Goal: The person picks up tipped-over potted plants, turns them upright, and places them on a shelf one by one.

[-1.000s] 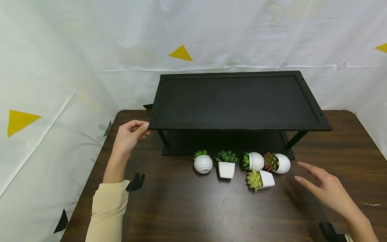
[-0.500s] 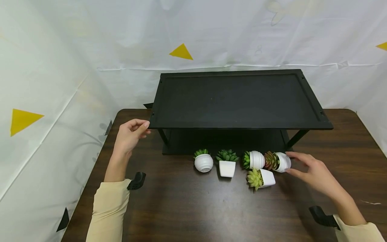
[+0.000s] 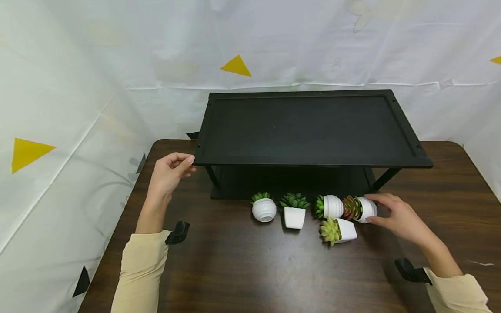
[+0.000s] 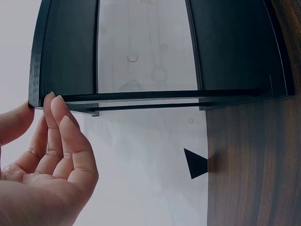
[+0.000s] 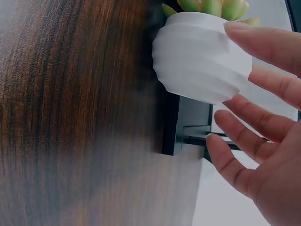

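Reddish succulent (image 3: pixel 352 208) in a ribbed white pot (image 3: pixel 369 209): in the head view, lying on its side on the dark wood worktop (image 3: pixel 254 269), just in front of the right end of the black two-tier shelf (image 3: pixel 313 130), leaves to the left, base to the right. Around the pot from the right, grasping it between thumb and forefinger, right hand (image 3: pixel 399 217). At the near left corner of the shelf, pinching the upper board's edge, left hand (image 3: pixel 166 174). Just left of the reddish leaves, a green potted succulent (image 3: pixel 331 207), also on its side; nearer the camera, a yellow-green potted succulent (image 3: pixel 339 230), likewise tipped over. Farther left, apart from each other, a dark green potted succulent (image 3: pixel 294 215) and a bright green potted succulent (image 3: pixel 264 209), leaves toward the shelf. Behind, white cloth (image 3: pixel 313 43).

From the left wrist: thumb and fingertips on opposite sides of the board's edge; beyond, a black triangle (image 4: pixel 195 164) on the cloth.

From the right wrist: thumb along the pot's side, forefinger partly hidden behind it, remaining fingers near the base; leaves cut off by the frame's top.
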Motion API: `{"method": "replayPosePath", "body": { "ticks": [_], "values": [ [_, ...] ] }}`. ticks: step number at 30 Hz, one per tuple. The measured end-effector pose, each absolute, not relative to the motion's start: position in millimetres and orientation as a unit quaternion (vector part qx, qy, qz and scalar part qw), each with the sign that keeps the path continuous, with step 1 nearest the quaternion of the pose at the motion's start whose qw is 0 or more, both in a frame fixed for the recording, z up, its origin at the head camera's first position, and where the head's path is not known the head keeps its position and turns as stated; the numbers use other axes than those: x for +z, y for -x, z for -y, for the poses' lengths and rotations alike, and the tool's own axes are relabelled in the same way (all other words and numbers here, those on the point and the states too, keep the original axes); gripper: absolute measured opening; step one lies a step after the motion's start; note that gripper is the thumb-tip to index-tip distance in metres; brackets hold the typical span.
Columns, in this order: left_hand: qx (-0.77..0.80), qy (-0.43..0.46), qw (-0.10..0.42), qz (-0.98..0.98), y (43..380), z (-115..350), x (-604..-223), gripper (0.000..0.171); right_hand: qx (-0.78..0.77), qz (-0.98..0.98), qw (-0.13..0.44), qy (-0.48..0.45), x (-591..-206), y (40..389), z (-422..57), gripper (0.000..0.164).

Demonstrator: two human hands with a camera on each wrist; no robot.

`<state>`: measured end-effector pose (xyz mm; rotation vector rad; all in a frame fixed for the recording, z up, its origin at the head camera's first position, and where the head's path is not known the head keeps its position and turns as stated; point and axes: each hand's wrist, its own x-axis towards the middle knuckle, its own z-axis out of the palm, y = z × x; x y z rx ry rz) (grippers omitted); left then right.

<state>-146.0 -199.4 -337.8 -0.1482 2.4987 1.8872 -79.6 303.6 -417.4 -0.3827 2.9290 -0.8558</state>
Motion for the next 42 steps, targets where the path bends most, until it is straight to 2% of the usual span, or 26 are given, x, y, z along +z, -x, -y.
{"method": "replayPosePath", "body": {
  "ticks": [6,31,42],
  "values": [
    [0.606,0.047,0.005,-0.794,147.0,199.3,-338.2,0.033,-0.276,-0.953,0.058,0.108,-417.8,83.6,-300.9,0.057],
    [0.614,0.050,0.001,-0.788,145.6,199.3,-338.7,0.031,-0.279,-0.956,0.063,0.070,-424.7,79.4,-316.2,0.060],
    [0.613,0.048,-0.001,-0.789,146.4,198.7,-338.9,0.030,-0.291,-0.950,0.095,0.060,-428.6,74.4,-326.1,0.066]
  ]
}}
